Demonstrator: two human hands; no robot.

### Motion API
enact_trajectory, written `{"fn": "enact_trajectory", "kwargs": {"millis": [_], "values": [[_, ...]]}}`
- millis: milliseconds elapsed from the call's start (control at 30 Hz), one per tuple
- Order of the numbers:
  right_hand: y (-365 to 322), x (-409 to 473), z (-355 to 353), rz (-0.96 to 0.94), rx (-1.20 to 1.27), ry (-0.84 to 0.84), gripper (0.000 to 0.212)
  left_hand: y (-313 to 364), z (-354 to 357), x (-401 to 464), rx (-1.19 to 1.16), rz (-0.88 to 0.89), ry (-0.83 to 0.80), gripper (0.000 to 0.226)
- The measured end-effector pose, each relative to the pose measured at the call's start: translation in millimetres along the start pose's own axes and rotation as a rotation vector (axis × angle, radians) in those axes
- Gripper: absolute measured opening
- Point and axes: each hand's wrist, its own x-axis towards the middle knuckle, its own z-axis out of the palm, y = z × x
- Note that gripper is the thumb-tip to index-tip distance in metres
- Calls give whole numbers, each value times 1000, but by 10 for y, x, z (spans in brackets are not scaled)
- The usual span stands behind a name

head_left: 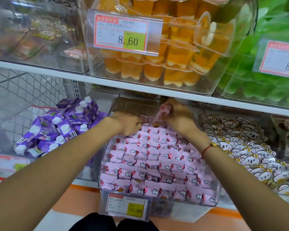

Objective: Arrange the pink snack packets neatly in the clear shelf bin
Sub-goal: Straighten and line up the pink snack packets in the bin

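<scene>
The pink snack packets (154, 157) fill the clear bin (157, 200). They look light and crinkly. The right hand (175, 114) seems to pinch one packet (163, 112); the left hand (127, 124) presses rows, fingers curled.

Both my bare forearms reach forward, converging. My left hand (127, 123) knuckles up, fingers curled down, tips hidden. My right hand (177, 114) raised slightly higher, blurred, fingers pinching; thin red string bracelet (207, 149) on right wrist.
</scene>
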Motion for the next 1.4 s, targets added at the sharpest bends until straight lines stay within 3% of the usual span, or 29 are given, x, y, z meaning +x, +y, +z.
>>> {"fn": "enact_trajectory", "kwargs": {"millis": [100,233,367,433,500,567,667,767,933,1167,1400], "values": [[1,8,190,-107,-221,-154,25,-5,-2,17,-33,-19,2,35],[84,-80,383,-125,-300,-270,30,0,-9,1,-115,-46,45,39],[58,-50,234,-32,-101,-395,33,94,-12,28,-198,-3,62,41],[36,-65,158,20,-34,-270,33,173,15,73,-232,4,66,37],[57,-149,117,-1,-122,-48,34,241,61,92,-206,16,49,37],[90,-296,108,-10,-173,47,31,277,109,76,-136,30,36,38],[175,-462,197,27,-303,-115,41,279,128,71,-80,38,47,36],[220,-512,262,83,-391,-281,55,269,111,132,-175,3,-8,37],[233,-556,224,68,-341,-291,51,352,61,331,-335,-32,75,31],[263,-546,201,55,-321,-330,49,488,88,488,-281,-30,141,22],[276,-532,242,71,-307,-356,48,474,113,467,-754,-122,192,3]]}}
